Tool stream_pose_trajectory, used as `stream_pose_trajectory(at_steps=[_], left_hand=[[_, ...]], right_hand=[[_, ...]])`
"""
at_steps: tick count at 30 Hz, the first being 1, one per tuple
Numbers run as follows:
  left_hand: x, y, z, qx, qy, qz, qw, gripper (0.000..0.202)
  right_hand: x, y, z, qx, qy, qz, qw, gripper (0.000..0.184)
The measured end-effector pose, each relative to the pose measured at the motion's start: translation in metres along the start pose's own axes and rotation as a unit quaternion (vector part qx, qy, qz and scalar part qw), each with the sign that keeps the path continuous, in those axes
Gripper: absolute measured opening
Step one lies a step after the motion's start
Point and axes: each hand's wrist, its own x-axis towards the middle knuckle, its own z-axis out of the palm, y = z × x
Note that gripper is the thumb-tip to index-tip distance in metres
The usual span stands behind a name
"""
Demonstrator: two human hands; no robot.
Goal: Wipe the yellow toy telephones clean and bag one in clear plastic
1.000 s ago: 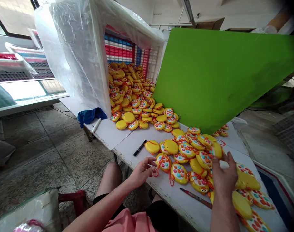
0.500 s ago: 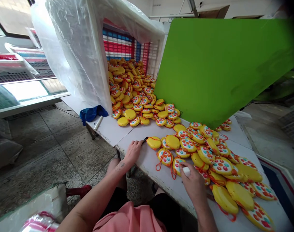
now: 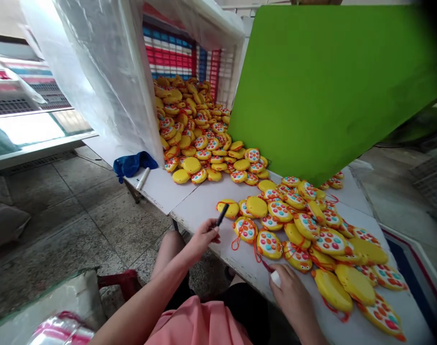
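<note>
My left hand (image 3: 203,235) is closed around a slim black pen-like stick (image 3: 222,215), which points up and away over the table edge. My right hand (image 3: 292,293) is closed near the front edge, with a thin dark-red pointed tool (image 3: 266,265) sticking out of its fingers. Something white (image 3: 275,278) shows at the right thumb; I cannot tell whether it is held or wrapped on. Just beyond the right hand lies a yellow turtle-like toy (image 3: 269,244) with coloured dots and an orange cord. Another dotted toy (image 3: 246,230) with a cord loop lies to its left.
More yellow toys (image 3: 329,242) lie heaped along the right of the white table (image 3: 189,203). A tipped, plastic-wrapped crate (image 3: 150,96) spills many of them. A green board (image 3: 312,96) stands behind. A blue cloth (image 3: 132,164) and a white stick (image 3: 143,178) lie at left.
My left hand has lifted off the table, raising the black stick upright. My right hand has drawn back toward me, off the dotted toy, which now shows whole. The view has tilted slightly.
</note>
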Motion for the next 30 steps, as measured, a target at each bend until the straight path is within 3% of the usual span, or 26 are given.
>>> stream_pose_trajectory(at_steps=[2, 4, 6, 7, 10, 13, 15, 18, 21, 23, 26, 30], left_hand=[[-0.015, -0.002, 0.015, -0.128, -0.065, -0.057, 0.988, 0.041], [-0.027, -0.005, 0.028, -0.206, -0.102, -0.079, 0.970, 0.044], [-0.036, -0.006, 0.036, -0.194, -0.128, -0.047, 0.972, 0.048], [-0.038, -0.007, 0.037, -0.162, -0.132, -0.014, 0.978, 0.052], [-0.038, -0.005, 0.030, -0.043, -0.093, 0.089, 0.991, 0.060], [-0.028, -0.002, 0.006, 0.043, -0.048, 0.129, 0.990, 0.051], [-0.016, 0.001, -0.018, 0.166, -0.010, 0.133, 0.977, 0.051], [0.012, 0.010, -0.066, 0.391, 0.077, 0.098, 0.912, 0.055], [0.044, 0.023, -0.115, 0.469, 0.148, 0.066, 0.868, 0.059], [0.063, 0.029, -0.139, 0.515, 0.177, 0.054, 0.837, 0.059], [0.082, 0.029, -0.154, 0.568, 0.189, 0.044, 0.800, 0.055], [0.089, 0.023, -0.155, 0.611, 0.190, 0.048, 0.767, 0.063]], right_hand=[[0.013, -0.029, 0.008, 0.180, 0.012, 0.054, 0.982, 0.021], [0.028, -0.061, 0.021, 0.360, 0.003, 0.128, 0.924, 0.028], [0.044, -0.092, 0.038, 0.497, 0.013, 0.187, 0.847, 0.035], [0.052, -0.105, 0.047, 0.531, 0.029, 0.201, 0.822, 0.038], [0.074, -0.137, 0.072, 0.572, 0.045, 0.190, 0.797, 0.045], [0.091, -0.157, 0.088, 0.586, -0.004, 0.144, 0.798, 0.052], [0.097, -0.161, 0.095, 0.567, -0.023, 0.122, 0.815, 0.058], [0.096, -0.148, 0.103, 0.475, -0.011, 0.065, 0.878, 0.057], [0.083, -0.121, 0.111, 0.332, 0.035, -0.036, 0.942, 0.041], [0.072, -0.105, 0.115, 0.258, 0.067, -0.090, 0.960, 0.032], [0.059, -0.096, 0.121, 0.180, 0.094, -0.149, 0.968, 0.027], [0.053, -0.105, 0.121, 0.106, 0.098, -0.199, 0.969, 0.025]])
